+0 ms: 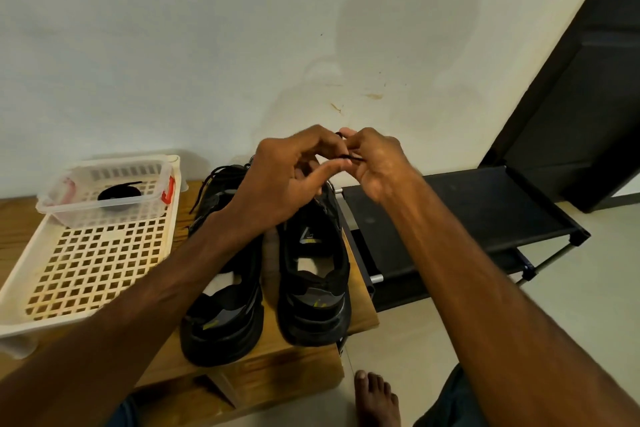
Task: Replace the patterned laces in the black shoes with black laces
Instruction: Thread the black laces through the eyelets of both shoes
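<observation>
1. Pinching lace (353, 158) between curled fingertips of left hand (284, 177) and right hand (377, 163), above shoes (311, 288) at bench (277, 367) right edge.
2. Cannot read logo (306, 236) on shoe tongue.
3. On bench left side: tray (86, 253), tub (104, 208) at its far edge, spare lace (119, 196) coiled inside. Pale wall behind, rack (467, 211) right of bench.

A home entryway — black shoe rack (460, 215), bare foot (375, 399) on tiled floor (571, 288).
</observation>
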The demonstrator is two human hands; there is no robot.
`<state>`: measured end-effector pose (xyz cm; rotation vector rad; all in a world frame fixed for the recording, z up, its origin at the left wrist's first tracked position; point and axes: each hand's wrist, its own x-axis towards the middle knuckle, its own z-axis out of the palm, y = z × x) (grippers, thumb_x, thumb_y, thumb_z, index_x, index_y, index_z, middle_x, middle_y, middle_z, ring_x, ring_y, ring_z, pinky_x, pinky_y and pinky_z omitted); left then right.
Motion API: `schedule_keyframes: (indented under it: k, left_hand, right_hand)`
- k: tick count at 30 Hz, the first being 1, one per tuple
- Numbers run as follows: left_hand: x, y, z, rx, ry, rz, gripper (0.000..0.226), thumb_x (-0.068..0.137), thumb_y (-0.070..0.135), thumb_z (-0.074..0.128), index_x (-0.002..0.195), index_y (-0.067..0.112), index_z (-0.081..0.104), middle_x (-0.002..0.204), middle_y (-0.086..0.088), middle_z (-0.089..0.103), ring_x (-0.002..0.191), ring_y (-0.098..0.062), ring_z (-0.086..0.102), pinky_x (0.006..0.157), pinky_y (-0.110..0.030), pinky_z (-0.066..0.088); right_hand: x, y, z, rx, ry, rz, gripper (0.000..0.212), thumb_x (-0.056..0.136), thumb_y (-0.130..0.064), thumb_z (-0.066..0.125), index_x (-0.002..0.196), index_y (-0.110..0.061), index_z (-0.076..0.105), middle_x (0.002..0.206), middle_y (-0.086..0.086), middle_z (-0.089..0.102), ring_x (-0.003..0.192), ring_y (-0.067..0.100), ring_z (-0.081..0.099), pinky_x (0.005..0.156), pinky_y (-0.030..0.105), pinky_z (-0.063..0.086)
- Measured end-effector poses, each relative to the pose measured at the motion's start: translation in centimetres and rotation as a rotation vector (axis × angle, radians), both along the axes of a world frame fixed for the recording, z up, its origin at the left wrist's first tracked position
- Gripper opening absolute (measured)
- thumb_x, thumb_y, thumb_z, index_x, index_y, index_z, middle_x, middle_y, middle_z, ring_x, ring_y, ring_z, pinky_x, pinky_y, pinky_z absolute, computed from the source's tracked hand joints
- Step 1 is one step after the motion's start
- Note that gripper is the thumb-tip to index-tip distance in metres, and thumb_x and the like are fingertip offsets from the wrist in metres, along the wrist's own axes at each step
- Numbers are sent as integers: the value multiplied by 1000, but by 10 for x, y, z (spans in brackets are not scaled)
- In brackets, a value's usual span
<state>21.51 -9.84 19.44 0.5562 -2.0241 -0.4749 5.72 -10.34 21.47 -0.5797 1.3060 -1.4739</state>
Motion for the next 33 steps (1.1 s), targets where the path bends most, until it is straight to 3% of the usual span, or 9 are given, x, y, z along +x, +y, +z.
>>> schedule_keyframes:
  k: [4, 7, 10, 14, 17, 22, 25, 29, 33]
  left_hand:
    - [5, 3, 10, 155, 200, 67, 21, 95, 22, 72, 112, 9, 74, 96, 3, 77, 56, -19, 68, 51, -25, 55]
    - [9, 0, 13, 169, 247, 114, 19, 96, 23, 71, 110, 11, 77, 98, 5, 78, 58, -14, 69, 53, -21, 52]
    - [12, -5, 11, 121, 215, 153, 20, 97, 21, 69, 113, 11, 77, 99, 4, 78, 63, -2, 67, 58, -17, 51]
    - [16, -16, -3, 5, -12, 390, 21, 96, 31, 70, 114, 24, 78, 102, 10, 78, 71, -1, 67, 70, -21, 55]
    - [20, -21, -14, 85, -170, 551, 19, 92, 36, 73, 109, 31, 80, 100, 11, 78, 76, -2, 69, 78, -26, 58]
    - [15, -24, -28, 162, -314, 573, 9, 88, 36, 77, 91, 29, 81, 81, 12, 76, 74, -3, 70, 73, -34, 62]
    - [9, -23, -35, 212, -328, 591, 6, 85, 37, 77, 87, 32, 80, 81, 14, 74, 79, -4, 67, 69, -32, 58]
    - [6, -25, -41, 319, -352, 549, 3, 82, 34, 80, 84, 31, 81, 86, 14, 73, 82, -3, 60, 62, -21, 42]
    - [6, -35, -49, 380, -333, 478, 2, 78, 29, 83, 79, 29, 81, 91, 8, 76, 111, -12, 63, 84, -33, 56]
  right_hand:
    - [10, 0, -9, -9, 205, 12, 16, 90, 10, 65, 105, 11, 68, 92, 22, 73, 64, 24, 75, 72, 34, 65]
    - [16, 0, -15, -2, 310, 48, 8, 93, 9, 62, 95, 4, 67, 90, 23, 75, 70, 25, 77, 75, 35, 65]
    - [18, -5, -19, -25, 380, 98, 9, 94, 6, 62, 102, 5, 66, 92, 21, 75, 74, 24, 78, 73, 33, 65]
    - [15, -17, -28, 49, 1020, 207, 25, 94, -19, 63, 94, 3, 74, 83, 17, 76, 77, 33, 75, 74, 45, 64]
    - [11, -15, -29, 164, 1319, 262, 23, 90, -27, 70, 99, -6, 73, 93, 11, 72, 78, 25, 70, 71, 36, 62]
    - [16, -1, -31, 203, 1350, 488, 30, 86, -29, 79, 107, -9, 72, 97, 8, 71, 82, 18, 70, 71, 30, 61]
    - [21, 3, -40, 182, 1401, 439, 33, 83, -21, 81, 112, -8, 72, 102, 9, 72, 86, 22, 71, 80, 38, 63]
    - [20, 7, -46, 167, 1376, 359, 20, 83, -16, 79, 101, -7, 77, 89, 10, 73, 76, 23, 71, 72, 38, 64]
    - [12, 11, -43, 127, 1323, 383, 13, 87, -12, 72, 96, -11, 82, 86, 8, 76, 77, 20, 72, 76, 37, 63]
